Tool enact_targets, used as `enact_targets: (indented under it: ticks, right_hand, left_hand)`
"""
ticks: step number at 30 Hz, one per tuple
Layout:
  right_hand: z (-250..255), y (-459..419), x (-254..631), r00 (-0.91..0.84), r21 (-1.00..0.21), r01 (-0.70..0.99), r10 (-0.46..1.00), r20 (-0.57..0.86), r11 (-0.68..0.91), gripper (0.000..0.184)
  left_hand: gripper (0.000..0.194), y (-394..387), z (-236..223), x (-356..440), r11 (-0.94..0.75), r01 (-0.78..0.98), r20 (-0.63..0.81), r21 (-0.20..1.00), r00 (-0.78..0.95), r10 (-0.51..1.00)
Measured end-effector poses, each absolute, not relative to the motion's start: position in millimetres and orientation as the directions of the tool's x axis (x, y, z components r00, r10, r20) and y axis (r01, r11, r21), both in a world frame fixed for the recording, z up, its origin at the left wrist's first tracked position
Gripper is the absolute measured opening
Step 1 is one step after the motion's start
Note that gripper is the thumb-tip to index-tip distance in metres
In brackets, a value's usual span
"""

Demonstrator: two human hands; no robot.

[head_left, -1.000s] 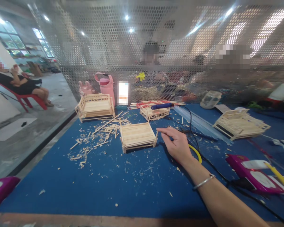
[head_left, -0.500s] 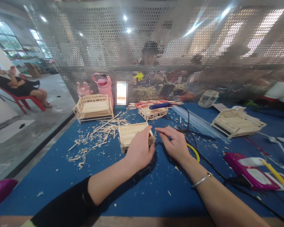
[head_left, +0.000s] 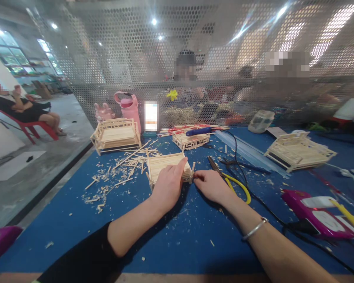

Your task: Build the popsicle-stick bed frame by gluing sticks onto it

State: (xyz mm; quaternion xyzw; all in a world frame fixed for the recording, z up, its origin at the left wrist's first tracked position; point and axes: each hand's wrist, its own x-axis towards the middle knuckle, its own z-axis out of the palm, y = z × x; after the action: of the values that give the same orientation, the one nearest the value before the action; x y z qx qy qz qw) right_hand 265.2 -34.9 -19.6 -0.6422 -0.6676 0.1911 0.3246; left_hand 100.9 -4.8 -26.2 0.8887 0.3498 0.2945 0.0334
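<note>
Midway along the blue table [head_left: 61,230] sits 1 small wooden bed [head_left: 161,163]. Over its right end lies the left hand [head_left: 168,184], grip hidden. The right hand [head_left: 211,184], drawn together, is at the near right corner, pinching or not I cannot tell. Yellow-handled pliers [head_left: 238,182] lie beside it, wood scraps [head_left: 102,194] further left.

One pair of yellow-handled pliers [head_left: 240,184], three miniature wooden-stick beds [head_left: 115,134] to the pliers' left, a fourth to their right, one clear jar [head_left: 261,121] behind right, one pink bottle [head_left: 131,111] behind left, two purple power strips [head_left: 327,223], one either side
</note>
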Motion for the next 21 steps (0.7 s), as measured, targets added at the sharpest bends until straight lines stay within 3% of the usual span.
enact_targets:
  ticks: [6,13,17,19,21]
  right_hand:
    - [-13,-38,263,-0.019,-0.662,0.747,0.998,0.062,0.056,0.026]
    - [-14,-40,260,-0.072,-0.647,0.758,0.996,0.048,0.086,0.026]
    - [-9,-39,263,-0.020,-0.616,0.785,0.997,0.079,0.064,0.025]
    - [-2,-43,270,0.050,-0.582,0.813,0.993,0.107,0.022,0.024]
    - [6,-54,280,0.106,-0.537,0.843,0.986,0.127,-0.021,0.019]
  left_hand:
    - [0.054,0,-25,93,-0.789,0.556,0.507,0.263,0.616,0.603]
    - [0.060,0,-23,85,-0.812,0.543,0.533,0.215,0.631,0.564]
    - [0.047,-13,-18,83,-0.838,0.527,0.635,0.143,0.600,0.486]
    - [0.035,-26,-16,81,-0.891,0.444,0.665,0.091,0.639,0.386]
    - [0.025,-39,-15,77,-0.955,0.296,0.599,0.022,0.761,0.250]
